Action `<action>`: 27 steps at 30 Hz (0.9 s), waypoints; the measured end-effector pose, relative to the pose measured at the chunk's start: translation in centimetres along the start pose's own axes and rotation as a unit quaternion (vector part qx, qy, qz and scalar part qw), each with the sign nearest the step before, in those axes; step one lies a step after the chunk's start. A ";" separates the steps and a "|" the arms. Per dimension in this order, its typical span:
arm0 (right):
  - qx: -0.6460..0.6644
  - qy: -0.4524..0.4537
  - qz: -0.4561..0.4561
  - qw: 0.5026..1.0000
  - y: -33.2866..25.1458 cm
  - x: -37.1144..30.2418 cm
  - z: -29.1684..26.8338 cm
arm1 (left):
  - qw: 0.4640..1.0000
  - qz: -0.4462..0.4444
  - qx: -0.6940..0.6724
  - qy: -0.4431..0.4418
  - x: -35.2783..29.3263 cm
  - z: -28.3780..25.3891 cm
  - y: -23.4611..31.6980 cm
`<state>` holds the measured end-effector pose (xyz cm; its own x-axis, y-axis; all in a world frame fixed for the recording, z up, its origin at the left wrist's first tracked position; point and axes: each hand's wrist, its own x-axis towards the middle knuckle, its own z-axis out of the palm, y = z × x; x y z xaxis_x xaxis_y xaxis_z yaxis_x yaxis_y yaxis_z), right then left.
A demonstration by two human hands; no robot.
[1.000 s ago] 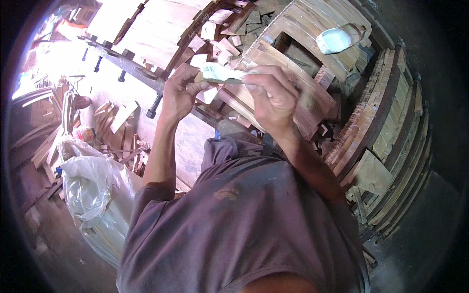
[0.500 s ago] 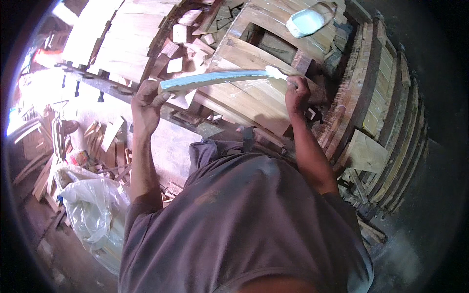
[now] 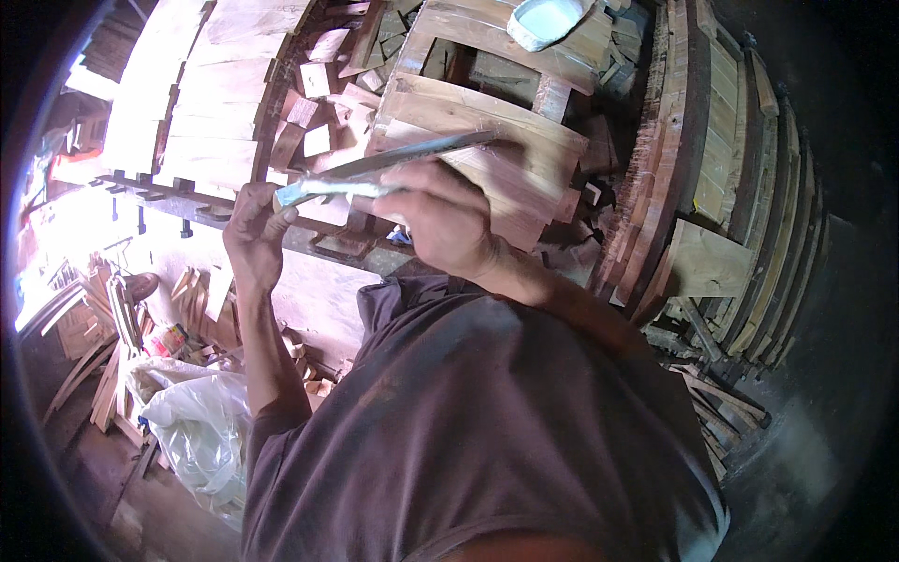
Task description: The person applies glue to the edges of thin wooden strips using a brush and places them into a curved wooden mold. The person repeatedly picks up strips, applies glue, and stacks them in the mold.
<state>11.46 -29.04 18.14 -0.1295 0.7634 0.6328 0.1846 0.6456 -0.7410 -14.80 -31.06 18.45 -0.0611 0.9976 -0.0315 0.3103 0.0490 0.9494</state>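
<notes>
Wood fills nearly everything in view, and in the middle of it both hands grip one long, thin strip with a pale, bluish-white coated face [image 3: 375, 173]. It runs slantwise, from lower left up toward the right, held in the air in front of the person's chest and above a slatted wooden frame of reddish-brown boards [image 3: 487, 140]. The left hand [image 3: 253, 229] has its fingers clamped round the strip's lower left end, thumb on top. The right hand [image 3: 440, 220] is closed over the strip near its middle, the fingers curled together around it — the far end pokes out past the knuckles toward the upper right.

On top of the frame, at the upper edge of the view, sits a shallow white container [image 3: 548, 19]. Small offcut wooden blocks [image 3: 314, 112] lie scattered in the gap to the frame's left, beside a stack of pale, sunlit planks [image 3: 201, 103]. Curved wooden staves stacked on edge [image 3: 721, 178] stand along the right. Down at the lower left — well apart from the hands — a crumpled clear plastic bag [image 3: 201, 431] rests on the floor among more wood scraps.
</notes>
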 end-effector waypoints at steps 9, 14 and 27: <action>-0.018 0.153 0.435 0.887 14.1 -10.1 -6.4 | 0.999 -0.030 0.019 0.020 -0.2 0.0 -0.7; -0.252 0.140 0.372 0.882 17.8 -11.2 -9.9 | 0.999 -0.018 -0.025 0.022 0.0 -0.5 -2.3; -0.143 -0.008 0.071 0.987 3.6 -2.8 -2.0 | 0.999 -0.016 -0.030 0.011 -0.2 0.1 -0.5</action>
<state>14.49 -28.93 14.15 -0.0980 0.8473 0.5221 0.4683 0.5021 -0.7270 -14.87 -31.28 17.98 -0.0918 0.9942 -0.0559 0.2496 0.0773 0.9653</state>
